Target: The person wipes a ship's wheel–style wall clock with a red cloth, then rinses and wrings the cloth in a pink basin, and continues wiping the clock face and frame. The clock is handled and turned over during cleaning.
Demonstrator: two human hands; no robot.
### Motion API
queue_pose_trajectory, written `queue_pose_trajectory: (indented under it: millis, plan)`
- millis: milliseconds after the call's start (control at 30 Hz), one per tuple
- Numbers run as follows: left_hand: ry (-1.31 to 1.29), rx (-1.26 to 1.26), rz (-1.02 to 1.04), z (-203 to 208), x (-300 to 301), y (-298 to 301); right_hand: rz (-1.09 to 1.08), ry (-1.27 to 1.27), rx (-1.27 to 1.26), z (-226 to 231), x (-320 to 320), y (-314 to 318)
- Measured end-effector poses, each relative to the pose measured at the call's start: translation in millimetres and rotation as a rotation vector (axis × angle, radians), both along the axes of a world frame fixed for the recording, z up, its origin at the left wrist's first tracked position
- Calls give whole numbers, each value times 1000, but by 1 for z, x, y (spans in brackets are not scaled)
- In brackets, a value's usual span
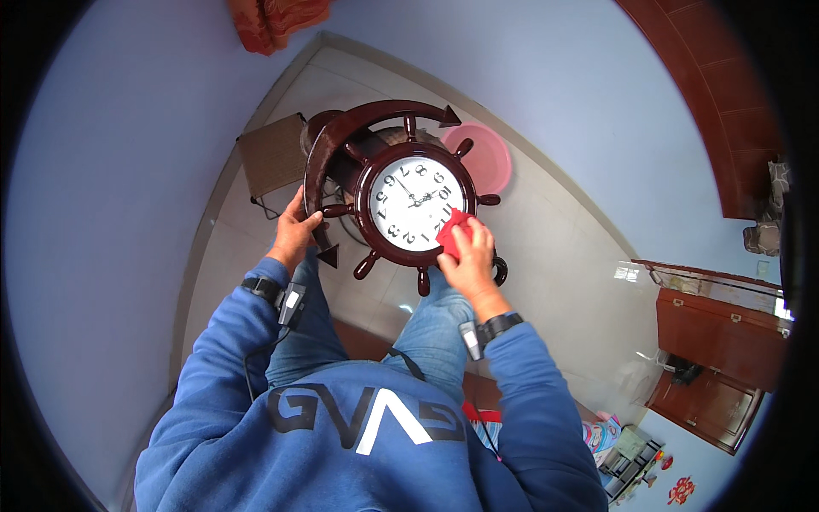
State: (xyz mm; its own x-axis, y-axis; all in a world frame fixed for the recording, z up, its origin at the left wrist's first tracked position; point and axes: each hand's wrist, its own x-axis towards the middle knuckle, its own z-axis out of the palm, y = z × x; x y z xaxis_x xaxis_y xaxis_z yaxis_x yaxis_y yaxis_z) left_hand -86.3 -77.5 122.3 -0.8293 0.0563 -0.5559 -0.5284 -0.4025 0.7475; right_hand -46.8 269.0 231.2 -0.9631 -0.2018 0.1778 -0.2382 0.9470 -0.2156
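A dark-brown wall clock (pixel 401 201), shaped like a ship's wheel with an anchor behind it, lies tilted above my knees. Its round white dial faces up at me with the numerals turned away. At the clock's left side my left hand (pixel 295 229) is closed around the curved anchor arm, beside one of the wheel's spokes. My right hand (pixel 471 264) presses a folded red cloth (pixel 453 237) onto the dial's lower right edge. The fingertips and part of the cloth cover some of the dial and the brown rim there.
Behind the clock stands a pink basin (pixel 482 160) on the tiled floor. A brown folding stool (pixel 272 155) is to the left, near the wall. Farther right are a brown wooden door (pixel 712 350) and a rack (pixel 633 461) with things on it.
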Motion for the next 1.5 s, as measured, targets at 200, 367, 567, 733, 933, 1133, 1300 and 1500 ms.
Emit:
queue_pose_trajectory:
  millis: [200,367,567,733,933,1133,1300,1500]
  plan:
    - [-50,-39,-29,5,-2,-3,221,-124,50,8,8,-15]
    - [-13,-42,-16,3,3,2,55,-20,20,-3,-38,25]
    - [-15,-33,11,-2,0,2,119,-109,168,3,-10,3]
    - [15,-77,10,0,-5,0,189,-132,145,10,2,0]
    - [-22,-83,-19,5,-7,-2,151,-72,149,13,-44,22]
    - [-7,-71,-28,2,-9,-5,180,-110,179,12,-4,9]
    - [24,-77,-44,0,-10,-7,60,-27,190,-1,-53,24]
    - [109,-76,-59,3,-10,-7,136,-24,172,-15,-133,21]
